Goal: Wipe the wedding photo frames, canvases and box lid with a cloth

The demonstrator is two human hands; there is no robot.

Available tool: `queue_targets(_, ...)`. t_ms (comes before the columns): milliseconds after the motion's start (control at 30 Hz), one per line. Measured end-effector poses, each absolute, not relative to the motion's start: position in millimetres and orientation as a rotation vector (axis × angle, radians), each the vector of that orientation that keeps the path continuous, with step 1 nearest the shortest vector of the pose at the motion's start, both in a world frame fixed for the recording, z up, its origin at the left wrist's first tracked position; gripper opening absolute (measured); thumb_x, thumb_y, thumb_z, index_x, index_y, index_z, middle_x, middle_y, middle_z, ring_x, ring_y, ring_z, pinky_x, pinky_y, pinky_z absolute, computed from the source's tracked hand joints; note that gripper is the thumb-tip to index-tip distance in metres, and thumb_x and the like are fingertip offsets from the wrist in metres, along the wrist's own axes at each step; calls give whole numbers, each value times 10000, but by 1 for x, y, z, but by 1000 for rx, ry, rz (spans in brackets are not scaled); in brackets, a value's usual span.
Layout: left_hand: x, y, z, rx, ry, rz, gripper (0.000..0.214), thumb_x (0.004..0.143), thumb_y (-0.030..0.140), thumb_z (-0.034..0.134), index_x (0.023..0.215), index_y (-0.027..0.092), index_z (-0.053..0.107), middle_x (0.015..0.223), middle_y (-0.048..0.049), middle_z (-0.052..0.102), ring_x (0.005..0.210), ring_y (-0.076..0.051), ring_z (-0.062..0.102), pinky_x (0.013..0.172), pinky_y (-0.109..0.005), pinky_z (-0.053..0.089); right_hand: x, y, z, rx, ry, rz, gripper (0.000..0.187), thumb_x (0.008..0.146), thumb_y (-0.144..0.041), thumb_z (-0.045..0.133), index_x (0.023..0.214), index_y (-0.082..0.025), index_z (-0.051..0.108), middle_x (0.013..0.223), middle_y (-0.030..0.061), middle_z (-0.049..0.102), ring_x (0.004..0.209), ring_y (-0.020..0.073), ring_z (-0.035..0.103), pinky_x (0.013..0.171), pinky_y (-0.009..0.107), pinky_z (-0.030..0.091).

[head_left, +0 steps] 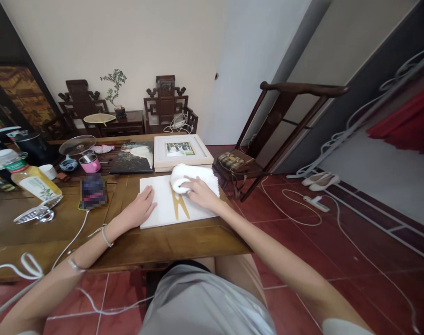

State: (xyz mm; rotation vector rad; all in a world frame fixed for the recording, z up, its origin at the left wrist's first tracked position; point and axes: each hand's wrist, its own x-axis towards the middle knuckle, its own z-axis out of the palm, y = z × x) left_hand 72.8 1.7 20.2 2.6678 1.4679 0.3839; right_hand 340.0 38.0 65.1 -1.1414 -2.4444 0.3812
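Observation:
A flat white panel [159,204] lies on the wooden table, with a tan A-shaped piece [178,204] like a stand on its face. My left hand [144,205] rests on the panel's left side, fingers stretched out and nothing held. Bunched in my right hand [199,191] is a fluffy white cloth [194,176], pressed on the panel's upper right part. The cloth covers the top of the A-shaped piece and the panel's far right corner.
Behind the panel sit a framed photo [180,151] and a dark picture [133,157]. Leftward are a pink cup [89,163], a pixelated dark object [93,191] with a white cable, a metal clip [39,211] and a bottle [30,177]. A wooden chair [278,111] stands right.

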Motion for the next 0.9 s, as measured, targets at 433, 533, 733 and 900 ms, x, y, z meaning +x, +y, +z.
queue_targets(433, 73, -1, 23, 2647, 1477, 368, 538, 1007, 388, 250, 1425, 60, 330, 1537, -238, 288, 1452, -333, 223, 1149, -519, 295, 355, -72, 86, -858, -2739, 557, 480, 637, 30, 437, 962, -195, 708, 1429, 87, 509, 1431, 272, 272, 1143, 580, 214)
queue_targets(533, 73, 0, 21, 2655, 1474, 379, 539, 1007, 393, 244, 1427, 66, 326, 1537, -237, 290, 1454, -330, 220, 1144, -522, 303, 352, -57, 87, -875, -2713, 552, 479, 659, 24, 424, 979, -188, 710, 1442, 114, 489, 1412, 269, 316, 1134, 566, 240)
queue_targets(733, 74, 0, 21, 2659, 1495, 368, 541, 1004, 383, 246, 1419, 47, 337, 1533, -245, 294, 1452, -330, 224, 1140, -511, 313, 329, 13, 77, -961, -2663, 430, 507, 718, -5, 419, 1130, -152, 676, 1413, 182, 504, 1400, 283, 339, 1116, 566, 242)
queue_targets(900, 74, 1, 19, 2632, 1497, 370, 548, 1006, 381, 245, 1421, 34, 333, 1541, -257, 270, 1460, -325, 199, 1150, -508, 291, 308, 34, 76, -1055, -2662, 306, 501, 748, -8, 420, 1168, -147, 655, 1390, 196, 519, 1403, 303, 327, 1091, 593, 251)
